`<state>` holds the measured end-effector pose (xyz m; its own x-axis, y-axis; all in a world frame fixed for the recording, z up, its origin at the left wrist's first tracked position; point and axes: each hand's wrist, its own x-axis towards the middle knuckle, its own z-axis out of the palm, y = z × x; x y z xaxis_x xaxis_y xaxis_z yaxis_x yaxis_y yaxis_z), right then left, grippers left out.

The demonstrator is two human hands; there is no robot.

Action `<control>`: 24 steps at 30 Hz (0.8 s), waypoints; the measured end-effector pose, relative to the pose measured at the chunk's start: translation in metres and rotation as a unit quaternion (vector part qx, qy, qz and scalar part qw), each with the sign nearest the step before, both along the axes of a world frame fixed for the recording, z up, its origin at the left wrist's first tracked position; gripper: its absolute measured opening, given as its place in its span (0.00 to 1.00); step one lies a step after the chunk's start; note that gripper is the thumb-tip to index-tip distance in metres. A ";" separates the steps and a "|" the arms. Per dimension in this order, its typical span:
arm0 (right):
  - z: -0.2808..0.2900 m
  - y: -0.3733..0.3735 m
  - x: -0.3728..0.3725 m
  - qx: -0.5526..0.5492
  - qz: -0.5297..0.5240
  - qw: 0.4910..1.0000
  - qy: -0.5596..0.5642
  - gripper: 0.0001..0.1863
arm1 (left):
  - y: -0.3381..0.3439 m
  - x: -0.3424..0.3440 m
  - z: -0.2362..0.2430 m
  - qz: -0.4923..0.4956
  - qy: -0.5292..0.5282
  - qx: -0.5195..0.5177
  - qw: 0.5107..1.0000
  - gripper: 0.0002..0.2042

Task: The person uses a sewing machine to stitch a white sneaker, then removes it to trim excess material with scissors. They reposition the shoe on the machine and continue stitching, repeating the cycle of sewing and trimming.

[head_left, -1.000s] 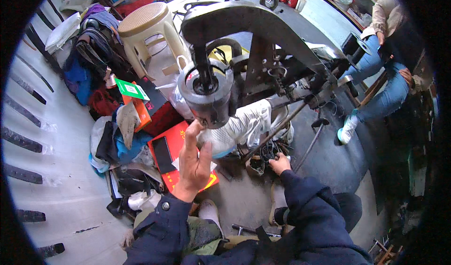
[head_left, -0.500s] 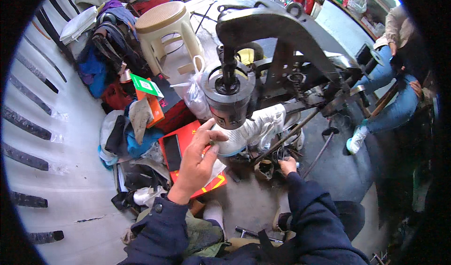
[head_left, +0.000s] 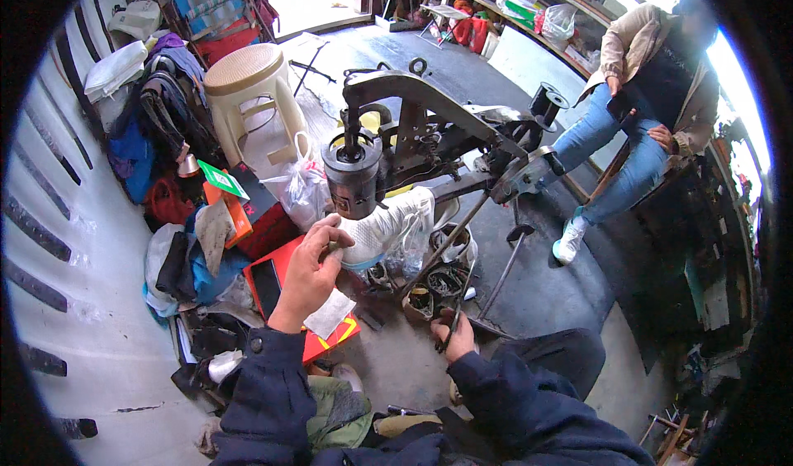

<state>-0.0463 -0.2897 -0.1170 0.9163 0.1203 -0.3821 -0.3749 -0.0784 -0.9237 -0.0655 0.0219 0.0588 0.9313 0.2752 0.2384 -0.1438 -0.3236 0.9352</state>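
Note:
A white sneaker [head_left: 376,230] sits on the narrow arm of a black cast-iron sewing machine [head_left: 429,106], its toe under the machine's round head [head_left: 353,173]. Beside the toe is my left hand [head_left: 306,272], fingers curled and thumb drawn toward the index finger; anything pinched there is too small to make out. Low to the right, my right hand [head_left: 458,339] is closed around a slim dark tool [head_left: 451,324], whose kind I cannot tell. Just beyond it stands an open container [head_left: 420,302] among small dark items.
A red box [head_left: 285,259] with a dark phone [head_left: 266,287] lies left of my hand. Behind are a plastic bag [head_left: 306,185] and a beige stool [head_left: 248,94]. Clothes and bags crowd the left wall. At the right sits another person [head_left: 652,111]. A metal rod [head_left: 505,272] slants beside the machine.
My view has shifted, so the machine appears farther left and more of the seated person shows. My right hand has come back toward me with the dark tool. My left hand stays by the toe.

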 end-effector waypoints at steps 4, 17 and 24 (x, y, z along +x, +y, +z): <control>0.088 -0.005 -0.014 -0.012 0.113 0.989 -0.096 0.20 | 0.006 0.004 -0.005 -0.013 -0.025 -0.023 0.999 0.08; 0.156 0.046 0.012 0.231 0.409 0.880 0.076 0.35 | 0.011 0.025 -0.027 -0.022 -0.010 -0.303 0.953 0.08; 0.146 0.070 0.016 0.265 0.415 0.844 0.213 0.45 | 0.016 0.033 -0.036 -0.021 -0.015 -0.379 0.925 0.06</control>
<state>-0.0300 -0.2201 0.0292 0.2257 0.9104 -0.3468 -0.7015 -0.0951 -0.7063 -0.0325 0.0380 0.0226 0.9415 0.3367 0.0167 -0.1699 0.4310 0.8862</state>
